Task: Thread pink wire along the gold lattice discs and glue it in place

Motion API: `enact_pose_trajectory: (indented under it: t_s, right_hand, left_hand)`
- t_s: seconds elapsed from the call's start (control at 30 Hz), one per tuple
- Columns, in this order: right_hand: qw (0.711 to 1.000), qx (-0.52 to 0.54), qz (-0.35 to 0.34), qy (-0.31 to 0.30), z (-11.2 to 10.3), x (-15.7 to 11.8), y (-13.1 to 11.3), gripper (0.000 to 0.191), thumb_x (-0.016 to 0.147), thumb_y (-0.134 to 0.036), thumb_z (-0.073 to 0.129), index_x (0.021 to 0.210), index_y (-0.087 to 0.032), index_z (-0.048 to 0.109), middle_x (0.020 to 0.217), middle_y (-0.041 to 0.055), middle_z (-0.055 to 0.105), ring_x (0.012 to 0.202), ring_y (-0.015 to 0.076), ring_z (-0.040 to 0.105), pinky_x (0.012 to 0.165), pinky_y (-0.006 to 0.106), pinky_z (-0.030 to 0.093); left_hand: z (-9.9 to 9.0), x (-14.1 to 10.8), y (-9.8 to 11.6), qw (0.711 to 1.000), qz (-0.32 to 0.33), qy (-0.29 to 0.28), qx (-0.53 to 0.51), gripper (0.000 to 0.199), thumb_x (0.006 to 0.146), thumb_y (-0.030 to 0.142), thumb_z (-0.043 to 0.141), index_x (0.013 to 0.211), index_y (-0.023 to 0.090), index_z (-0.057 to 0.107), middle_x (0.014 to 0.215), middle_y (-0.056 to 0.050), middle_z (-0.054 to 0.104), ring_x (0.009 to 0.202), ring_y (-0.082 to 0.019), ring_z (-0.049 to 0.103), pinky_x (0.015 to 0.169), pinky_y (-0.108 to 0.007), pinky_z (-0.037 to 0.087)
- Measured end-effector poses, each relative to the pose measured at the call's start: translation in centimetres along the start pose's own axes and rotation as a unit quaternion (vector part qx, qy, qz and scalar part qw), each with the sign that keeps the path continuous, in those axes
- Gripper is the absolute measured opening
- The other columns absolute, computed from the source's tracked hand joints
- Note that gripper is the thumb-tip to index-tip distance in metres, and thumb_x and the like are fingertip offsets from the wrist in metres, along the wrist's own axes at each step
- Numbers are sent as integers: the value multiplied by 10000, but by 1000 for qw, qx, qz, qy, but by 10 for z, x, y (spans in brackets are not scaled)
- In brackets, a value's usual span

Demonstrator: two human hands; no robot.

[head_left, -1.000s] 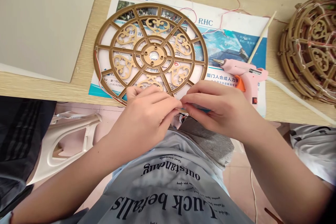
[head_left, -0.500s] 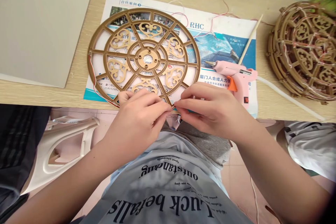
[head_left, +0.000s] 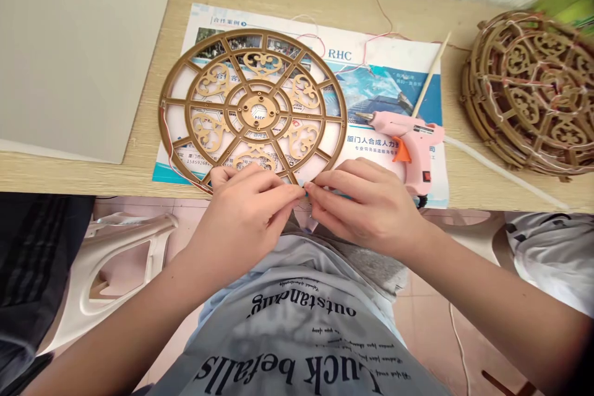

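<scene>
My left hand (head_left: pixel 241 219) and right hand (head_left: pixel 366 207) are both closed in a pinch, fingertips (head_left: pixel 299 192) almost meeting at the lower rim of the round gold plastic lattice frame (head_left: pixel 242 114). Whatever's between them is too thin to tell. Frame lies flat on a blue-and-white printed paper flyer (head_left: pixel 385 83), on the light wood worktop (head_left: pixel 93 179). Thin red-and-white wire (head_left: pixel 169 142) runs along the frame's left rim. Just right of the frame: pink hot glue gun (head_left: pixel 408 130), thin wooden stick (head_left: pixel 429 77). Farther right: gold lattice cage bound with wire (head_left: pixel 524 90).
</scene>
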State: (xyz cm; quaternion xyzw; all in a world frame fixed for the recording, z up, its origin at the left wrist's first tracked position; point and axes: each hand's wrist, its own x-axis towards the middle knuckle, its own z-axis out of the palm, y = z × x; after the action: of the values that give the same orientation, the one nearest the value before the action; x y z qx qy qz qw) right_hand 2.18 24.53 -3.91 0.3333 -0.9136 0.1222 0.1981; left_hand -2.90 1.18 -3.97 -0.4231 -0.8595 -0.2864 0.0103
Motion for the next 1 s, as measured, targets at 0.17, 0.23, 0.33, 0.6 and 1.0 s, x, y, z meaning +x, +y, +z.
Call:
enact_pose_trajectory:
  t_s: [0.17, 0.23, 0.33, 0.6, 1.0]
  right_hand:
    - [998, -15, 34, 51, 7, -7, -10, 104, 999, -132, 741, 1090, -83, 728, 955, 105, 790, 775, 208, 612, 651, 399, 478]
    - [996, -21, 51, 64, 9, -9, -15, 135, 995, -110, 739, 1125, -82, 723, 958, 100, 795, 785, 206, 612, 668, 397, 475]
    - [994, -19, 91, 62, 12, -13, -23, 193, 996, -85, 729, 1188, -96, 720, 1000, 90, 802, 814, 200, 624, 708, 401, 474]
    - [986, -6, 158, 60, 16, -13, -32, 218, 1005, -69, 710, 1214, -110, 757, 1018, 72, 785, 842, 200, 603, 735, 406, 436]
    - [981, 14, 186, 54, 13, -8, -31, 198, 1029, -114, 699, 1192, -137, 809, 1023, 82, 775, 886, 216, 605, 773, 408, 425]
  left_hand:
    - [0, 1, -1, 1000, 10, 14, 0, 176, 1066, 169, 673, 1096, 261, 819, 913, 32, 743, 886, -156, 633, 814, -402, 306]
    - [1, 1, -1, 1000, 13, 19, -1, 188, 1063, 158, 668, 1108, 258, 821, 910, 29, 745, 872, -158, 625, 810, -401, 307]
    - [1, 1, 0, 1000, 17, 25, 0, 186, 1060, 152, 668, 1102, 251, 820, 916, 27, 749, 859, -158, 616, 803, -398, 304]
    - [2, -1, -1, 999, 28, 31, 7, 224, 1025, 94, 689, 1091, 271, 810, 923, 37, 740, 848, -147, 620, 809, -395, 298]
    - [2, 0, -1, 999, 16, 43, 8, 176, 1032, 126, 709, 1084, 261, 810, 909, 44, 756, 846, -143, 651, 811, -396, 310]
